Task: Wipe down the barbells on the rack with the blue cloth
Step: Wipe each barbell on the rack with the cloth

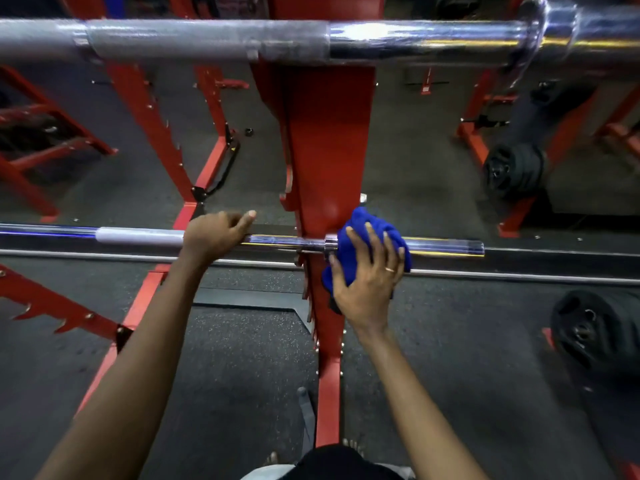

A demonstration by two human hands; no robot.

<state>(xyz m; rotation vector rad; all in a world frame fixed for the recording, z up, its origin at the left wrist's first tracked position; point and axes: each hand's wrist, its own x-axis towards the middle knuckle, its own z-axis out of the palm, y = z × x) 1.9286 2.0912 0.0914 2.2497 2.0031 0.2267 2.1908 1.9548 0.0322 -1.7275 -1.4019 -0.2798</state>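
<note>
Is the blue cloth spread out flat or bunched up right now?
Bunched up. The blue cloth sits as a crumpled wad over the lower barbell, with the right hand wrapped around it beside the red rack post.

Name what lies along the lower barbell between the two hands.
In the head view, between the left hand and the right hand on the blue cloth, a bare chrome stretch of the lower barbell crosses the red rack upright.
</note>
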